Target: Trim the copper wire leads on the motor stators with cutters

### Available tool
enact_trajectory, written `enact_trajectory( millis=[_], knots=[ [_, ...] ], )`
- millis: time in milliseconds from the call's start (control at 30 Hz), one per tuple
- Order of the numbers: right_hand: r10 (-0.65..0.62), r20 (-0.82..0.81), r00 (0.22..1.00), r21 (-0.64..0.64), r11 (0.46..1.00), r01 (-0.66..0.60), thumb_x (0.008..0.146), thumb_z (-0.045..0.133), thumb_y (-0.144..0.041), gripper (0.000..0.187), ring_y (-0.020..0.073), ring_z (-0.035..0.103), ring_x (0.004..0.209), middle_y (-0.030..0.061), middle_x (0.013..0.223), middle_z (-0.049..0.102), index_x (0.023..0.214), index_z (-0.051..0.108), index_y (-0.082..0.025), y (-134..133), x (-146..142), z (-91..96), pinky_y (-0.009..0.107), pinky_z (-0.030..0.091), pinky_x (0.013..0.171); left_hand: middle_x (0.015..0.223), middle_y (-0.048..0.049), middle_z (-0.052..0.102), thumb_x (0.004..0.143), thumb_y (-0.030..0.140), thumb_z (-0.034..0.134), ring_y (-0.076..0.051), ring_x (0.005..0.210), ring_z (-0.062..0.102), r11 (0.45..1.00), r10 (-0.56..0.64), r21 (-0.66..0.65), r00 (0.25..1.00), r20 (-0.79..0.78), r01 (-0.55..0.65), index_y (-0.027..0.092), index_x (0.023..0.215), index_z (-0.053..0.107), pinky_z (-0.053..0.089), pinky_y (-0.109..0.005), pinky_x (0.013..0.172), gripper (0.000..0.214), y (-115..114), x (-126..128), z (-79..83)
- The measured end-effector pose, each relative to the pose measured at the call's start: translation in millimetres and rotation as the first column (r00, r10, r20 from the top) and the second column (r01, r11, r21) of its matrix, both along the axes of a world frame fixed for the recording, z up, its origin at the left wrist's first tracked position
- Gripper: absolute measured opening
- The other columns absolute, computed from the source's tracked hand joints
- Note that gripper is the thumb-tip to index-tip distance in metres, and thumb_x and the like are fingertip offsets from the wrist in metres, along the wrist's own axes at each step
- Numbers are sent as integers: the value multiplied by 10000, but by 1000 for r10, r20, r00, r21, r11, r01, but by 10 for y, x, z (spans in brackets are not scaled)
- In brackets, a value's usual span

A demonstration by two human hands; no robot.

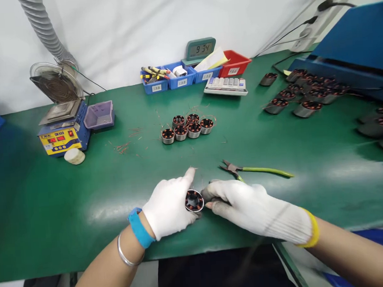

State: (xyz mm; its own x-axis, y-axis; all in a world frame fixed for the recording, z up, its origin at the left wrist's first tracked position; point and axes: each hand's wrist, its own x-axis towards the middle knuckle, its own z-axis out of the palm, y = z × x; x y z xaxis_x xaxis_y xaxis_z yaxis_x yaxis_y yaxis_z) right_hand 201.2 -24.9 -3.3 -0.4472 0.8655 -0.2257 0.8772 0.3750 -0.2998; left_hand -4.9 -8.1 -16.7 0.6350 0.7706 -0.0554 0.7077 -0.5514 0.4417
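Note:
In my gloved left hand (170,206) is a motor stator (194,200), a metal ring with copper windings inside, gripped from its left side near the front of the green bench. The index finger points away past it. My right hand (238,203), also gloved, is closed in a pinch at the stator's right edge; whatever lies between its fingertips is too small to make out. Just beyond that hand lie green-handled cutting pliers (234,167) with their jaws apart. Farther back, several stators (193,129) stand in two rows, thin wire ends sticking out.
Copper wire scraps (122,148) lie on the bench (115,183). At left stand a solder pot (61,135), a purple tray (100,115) and a round white pad (75,156). Behind are blue bins (182,77), a red bin (235,64), a clock (200,49) and calculator (226,86). More stators (309,108) crowd the right.

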Motion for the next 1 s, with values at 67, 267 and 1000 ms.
enact_trajectory(
  millis=[67, 267, 1000],
  knots=[
    [71, 45, 996, 145, 986, -77, 918, 518, -228, 178, 284, 707, 934, 66, 869, 733, 876, 691, -222, -11, -3, -69, 352, 538, 729, 1194, -196, 693, 789, 335, 658, -377, 1036, 692, 1000, -3, -5, 1000, 14, 3, 57, 1556, 255, 566, -494, 854, 910, -2, 6, -13],
    [200, -70, 977, 580, 805, -124, 915, 494, -169, 194, 344, 715, 1034, 95, 868, 748, 855, 675, -202, -108, 69, -272, 427, 597, 817, 1203, -187, 666, 672, 354, 807, -382, 1079, 661, 977, 134, -200, 954, 268, -81, 106, 1521, 366, 549, -535, 938, 988, 16, 2, -11],
    [-93, -439, 894, -322, 945, -60, 870, 510, -215, 120, 150, 583, 652, -4, 739, 663, 831, 624, -210, -69, 255, 334, 248, 411, 593, 740, -32, 620, 804, 123, 593, -168, 635, 605, 951, -308, 182, 837, 452, 251, 221, 701, 535, 547, -304, 616, 153, -341, 109, 243]
  ],
)
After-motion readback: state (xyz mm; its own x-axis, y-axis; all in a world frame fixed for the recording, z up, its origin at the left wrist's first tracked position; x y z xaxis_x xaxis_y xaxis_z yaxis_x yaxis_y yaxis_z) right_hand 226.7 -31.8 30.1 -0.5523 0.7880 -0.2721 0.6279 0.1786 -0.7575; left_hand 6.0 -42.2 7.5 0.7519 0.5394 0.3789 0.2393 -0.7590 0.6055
